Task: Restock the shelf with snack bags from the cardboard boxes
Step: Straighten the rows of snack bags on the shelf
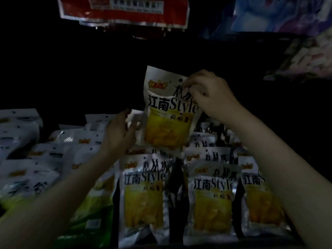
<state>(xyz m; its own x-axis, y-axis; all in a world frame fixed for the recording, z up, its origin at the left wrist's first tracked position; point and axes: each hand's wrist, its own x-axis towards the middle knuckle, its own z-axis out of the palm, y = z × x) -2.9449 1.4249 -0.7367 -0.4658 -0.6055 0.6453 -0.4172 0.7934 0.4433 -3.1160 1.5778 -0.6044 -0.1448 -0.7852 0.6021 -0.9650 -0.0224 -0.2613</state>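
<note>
While right hand pinches snack bag, shelf stocked

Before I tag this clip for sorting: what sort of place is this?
Probably a shop shelf, dimly lit. Rows of identical yellow snack bags stand packed together, the right hand pinches one more bag above them, and a red package hangs overhead.

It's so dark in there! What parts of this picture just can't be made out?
Head view only:
- Back of the shelf: lost in darkness.
- Cardboard boxes: none in frame.
- Left hand: dim; it touches a bag, but its grip is unclear.
- Raised bag: the right hand pinching its top covers part of the print.
- Red package: cut by the top edge, text too blurred.
- Pale bags at left: labels blurred.
</note>
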